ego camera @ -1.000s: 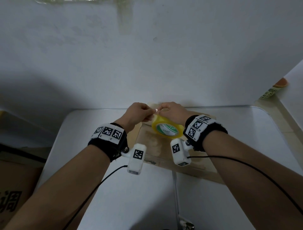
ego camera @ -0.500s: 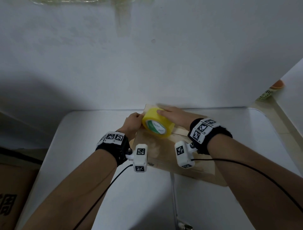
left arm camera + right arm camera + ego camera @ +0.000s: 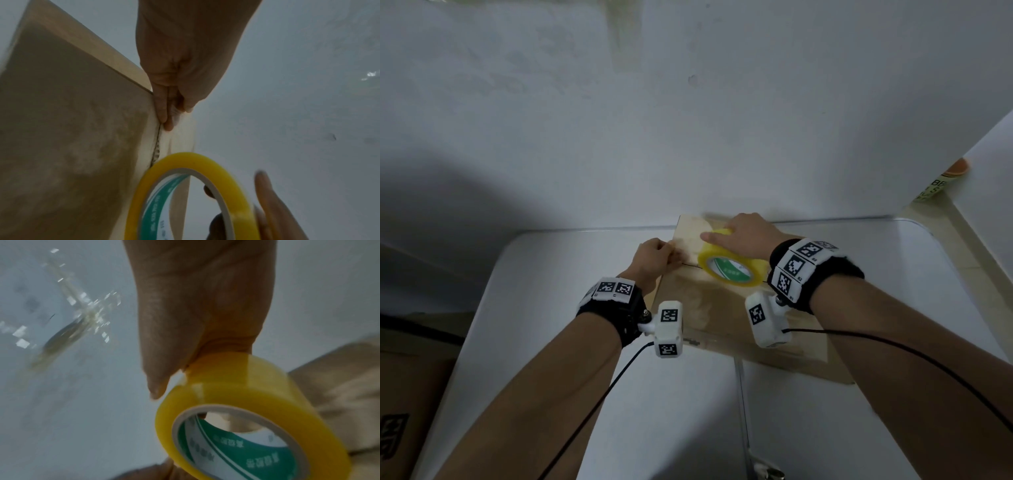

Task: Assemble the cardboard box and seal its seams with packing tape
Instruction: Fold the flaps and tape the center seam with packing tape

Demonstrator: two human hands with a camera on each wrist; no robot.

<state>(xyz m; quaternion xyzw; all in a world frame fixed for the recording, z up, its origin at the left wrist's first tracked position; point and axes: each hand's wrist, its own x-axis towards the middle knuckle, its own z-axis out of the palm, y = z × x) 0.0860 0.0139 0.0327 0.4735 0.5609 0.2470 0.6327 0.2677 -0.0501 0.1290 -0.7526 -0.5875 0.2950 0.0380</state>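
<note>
A brown cardboard box (image 3: 722,308) lies flat-topped on the white table (image 3: 551,342), its centre seam (image 3: 156,146) running across the top. My left hand (image 3: 654,258) sits at the seam's left end and pinches the clear tape end (image 3: 174,112) against the box edge (image 3: 102,48). My right hand (image 3: 746,234) grips the yellow tape roll (image 3: 729,269) from above, with the roll standing on the seam a short way to the right. In the right wrist view the thumb (image 3: 158,386) lies on the roll's (image 3: 246,410) outer face. The roll (image 3: 185,194) is blurred in the left wrist view.
The white wall (image 3: 688,137) rises right behind the table's far edge. Another cardboard box (image 3: 400,411) stands on the floor to the left. A printed tube (image 3: 941,185) stands on the ledge at the right. A small metal part (image 3: 763,474) sits at the table's near edge.
My right hand has drawn the roll rightward along the seam, away from my left hand. My left hand has come down to the box's left edge with the tape end.
</note>
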